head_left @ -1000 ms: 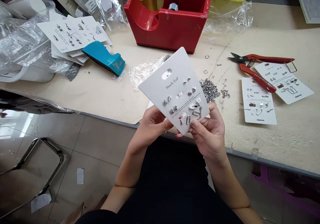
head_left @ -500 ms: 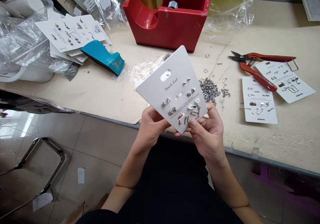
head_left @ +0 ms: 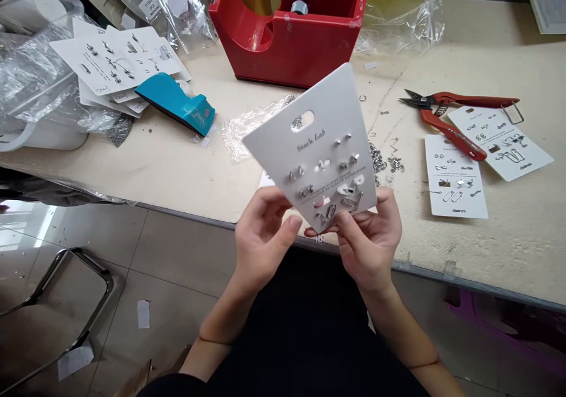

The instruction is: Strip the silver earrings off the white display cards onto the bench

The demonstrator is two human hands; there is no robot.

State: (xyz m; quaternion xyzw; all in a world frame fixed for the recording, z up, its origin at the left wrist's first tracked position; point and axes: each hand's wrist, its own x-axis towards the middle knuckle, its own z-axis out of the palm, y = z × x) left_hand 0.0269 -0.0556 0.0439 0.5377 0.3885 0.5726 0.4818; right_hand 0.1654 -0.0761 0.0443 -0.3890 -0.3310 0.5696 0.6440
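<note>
A white earring card (head_left: 283,134) printed "Stack Lab" is held up at a tilt above the bench edge. It carries several small silver earrings and has cut-out slots. My right hand (head_left: 371,238) pinches the card's lower edge, thumb in front and fingers behind. To the left of it, my left hand (head_left: 263,238) has its thumb raised off the card, apart from the fingers; its fingertips are partly hidden at the card's lower left edge. Behind the card lies a partly covered pile of small silver pieces (head_left: 378,160).
A red tape dispenser (head_left: 294,52) stands at the back. On the left lie a teal tape cutter (head_left: 177,102), stacked earring cards (head_left: 110,66) and a plastic-filled white bin (head_left: 57,134). Red-handled pliers (head_left: 455,128) rest partly over two earring cards (head_left: 457,199) at right.
The card has turned and tilted slightly, rising a little in view. My left thumb has come away from the card's edge, and my left hand has shifted left.
</note>
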